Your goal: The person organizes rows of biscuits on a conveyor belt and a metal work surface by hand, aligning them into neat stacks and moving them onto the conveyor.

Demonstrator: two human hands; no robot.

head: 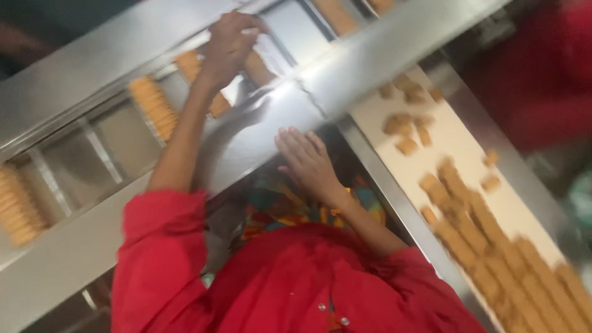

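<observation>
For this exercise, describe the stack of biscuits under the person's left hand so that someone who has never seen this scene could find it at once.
Start at the steel channel with divided pockets crossing the upper left. Follow it right to where the left hand reaches in. The stack of biscuits lies in the pocket under that hand; unlike the neighbouring stack further left, it is partly covered by the hand.

This is a food factory, on a biscuit packing line. A pale conveyor belt carries loose and rowed biscuits along one side, while a stainless-steel channel split into compartments holds upright biscuit stacks. Brushed steel machine rails frame everything.
</observation>
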